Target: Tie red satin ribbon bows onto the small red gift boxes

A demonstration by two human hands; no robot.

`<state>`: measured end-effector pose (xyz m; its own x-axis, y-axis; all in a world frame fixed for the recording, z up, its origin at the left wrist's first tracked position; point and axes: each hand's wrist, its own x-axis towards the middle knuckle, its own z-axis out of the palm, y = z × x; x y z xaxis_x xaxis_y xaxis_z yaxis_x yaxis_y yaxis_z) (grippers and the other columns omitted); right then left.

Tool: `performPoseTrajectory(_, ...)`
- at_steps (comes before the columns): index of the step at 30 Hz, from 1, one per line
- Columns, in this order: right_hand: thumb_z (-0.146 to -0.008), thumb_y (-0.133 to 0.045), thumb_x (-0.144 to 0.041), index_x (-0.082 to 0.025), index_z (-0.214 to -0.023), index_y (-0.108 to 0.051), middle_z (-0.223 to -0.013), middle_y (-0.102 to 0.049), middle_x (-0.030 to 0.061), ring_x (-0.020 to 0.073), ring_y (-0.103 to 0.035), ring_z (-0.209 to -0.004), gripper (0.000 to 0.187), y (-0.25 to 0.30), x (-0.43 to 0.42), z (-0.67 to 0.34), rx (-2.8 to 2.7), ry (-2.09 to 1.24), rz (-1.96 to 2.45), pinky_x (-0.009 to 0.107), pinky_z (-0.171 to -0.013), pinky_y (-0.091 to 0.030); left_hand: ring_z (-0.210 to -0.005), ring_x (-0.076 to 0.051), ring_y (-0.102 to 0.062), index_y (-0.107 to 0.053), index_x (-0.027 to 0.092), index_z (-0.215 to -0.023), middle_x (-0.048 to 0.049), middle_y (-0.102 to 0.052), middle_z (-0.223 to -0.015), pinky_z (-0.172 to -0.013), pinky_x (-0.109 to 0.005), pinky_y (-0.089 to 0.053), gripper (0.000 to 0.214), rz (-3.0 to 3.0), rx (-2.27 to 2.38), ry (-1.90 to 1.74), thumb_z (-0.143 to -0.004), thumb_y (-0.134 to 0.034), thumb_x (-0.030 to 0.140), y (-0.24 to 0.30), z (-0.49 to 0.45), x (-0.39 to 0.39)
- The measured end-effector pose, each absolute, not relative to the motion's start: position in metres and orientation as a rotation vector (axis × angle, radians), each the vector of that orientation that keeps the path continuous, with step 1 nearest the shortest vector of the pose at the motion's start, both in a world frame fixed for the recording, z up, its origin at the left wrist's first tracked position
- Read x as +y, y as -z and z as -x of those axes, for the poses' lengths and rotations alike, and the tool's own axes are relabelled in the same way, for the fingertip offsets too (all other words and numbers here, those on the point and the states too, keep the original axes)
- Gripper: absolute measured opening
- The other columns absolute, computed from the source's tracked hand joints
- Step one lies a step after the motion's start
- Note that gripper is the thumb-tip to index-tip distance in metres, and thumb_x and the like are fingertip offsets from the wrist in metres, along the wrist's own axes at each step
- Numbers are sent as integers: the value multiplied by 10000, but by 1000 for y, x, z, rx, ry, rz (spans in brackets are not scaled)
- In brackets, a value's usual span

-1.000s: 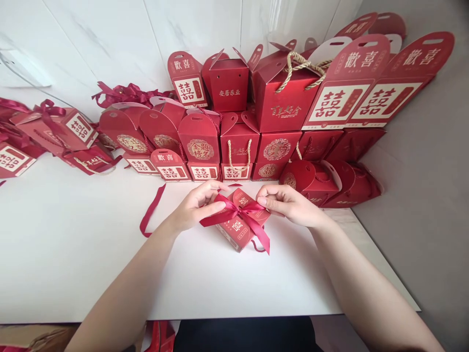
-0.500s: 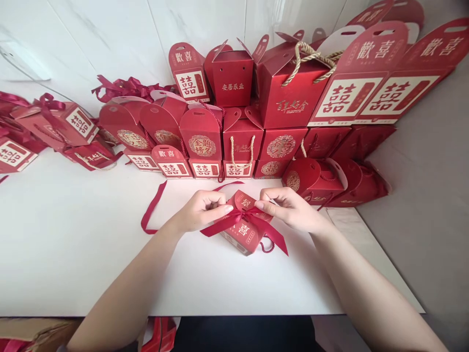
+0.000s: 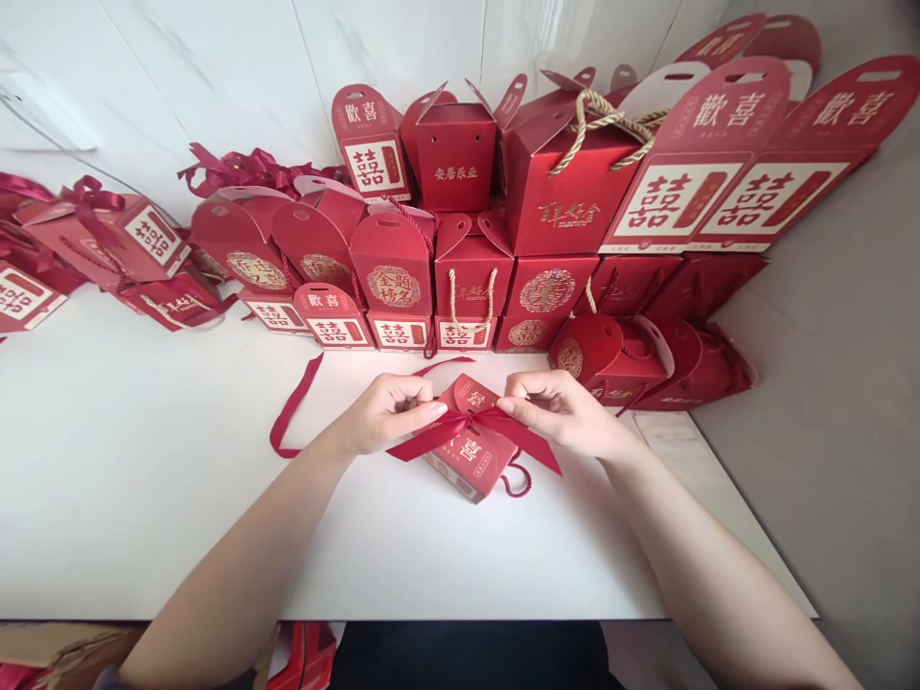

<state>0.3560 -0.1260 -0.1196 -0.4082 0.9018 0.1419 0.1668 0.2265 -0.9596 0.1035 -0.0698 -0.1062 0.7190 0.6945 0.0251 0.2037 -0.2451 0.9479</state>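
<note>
A small red gift box [image 3: 471, 458] with gold characters lies on the white table [image 3: 144, 498] in front of me. A dark red satin ribbon [image 3: 528, 443] is tied in a bow across its top. My left hand [image 3: 384, 412] pinches the bow's left loop, fingers closed on it. My right hand [image 3: 557, 407] pinches the bow's right loop the same way. The ribbon's tails hang out to both sides below my fingers. A thin red cord loop [image 3: 516, 481] sticks out at the box's near right corner.
A loose red ribbon strip [image 3: 291, 412] lies left of my hands. Stacks of red gift boxes [image 3: 467, 259] line the back wall. More ribboned boxes [image 3: 107, 240] sit at far left, rounded red boxes [image 3: 632, 359] at right. The table's right edge is close.
The bow's loops have been pulled tighter and smaller, and the right ribbon tail has swung from hanging down to pointing out to the right. Both hands stayed at the bow.
</note>
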Motion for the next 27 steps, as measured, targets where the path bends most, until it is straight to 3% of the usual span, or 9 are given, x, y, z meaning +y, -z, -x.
performPoseTrajectory(9,-926,-588,-401,-183,-624,-440,-628,-400,-38,103,-353,-591,401,120,-117,-356,-1697,-1153,981,263,-572,-291,-496,-56,-257,-332,172,-587,68,-291,-540,-481,-222,-200,418,-1764,741,-530,-896,-571,321,107,-102,-69)
performPoseTrajectory(13,-942,-552,-445,-195,-829,-559,-785,-544,-7,128,-488,-720,274,109,-118,-355,-1633,-966,1063,262,-673,-372,-483,-52,-261,-343,164,-566,61,-285,-536,-478,-232,-179,460,-1694,799,-513,-902,-570,381,99,-97,-68)
performPoseTrajectory(16,-970,-451,-525,-192,-749,-576,-655,-524,-24,115,-472,-615,419,101,-126,-358,-1695,-940,1291,259,-612,-359,-479,-54,-277,-421,146,-537,52,-309,-522,-479,-242,-182,470,-1746,847,-439,-881,-602,410,94,-92,-67)
performPoseTrajectory(20,-955,-419,-590,-176,-573,-537,-492,-512,-21,106,-473,-470,576,97,-134,-360,-1777,-1242,1351,265,-521,-355,-451,-55,-308,-530,134,-563,47,-375,-482,-472,-245,-196,421,-1752,815,-371,-857,-637,416,93,-85,-63)
performPoseTrajectory(23,-919,-549,-535,-166,-622,-593,-554,-616,2,123,-572,-512,476,100,-134,-358,-1711,-1546,1135,256,-541,-414,-480,-58,-334,-495,138,-560,44,-404,-502,-495,-237,-227,418,-1720,793,-388,-846,-659,394,96,-83,-61)
performPoseTrajectory(27,-906,-615,-453,-146,-693,-633,-648,-678,33,136,-620,-602,374,107,-130,-356,-1661,-1688,1016,256,-587,-435,-506,-61,-340,-427,151,-580,48,-395,-542,-509,-225,-247,418,-1641,771,-420,-856,-645,378,98,-85,-62)
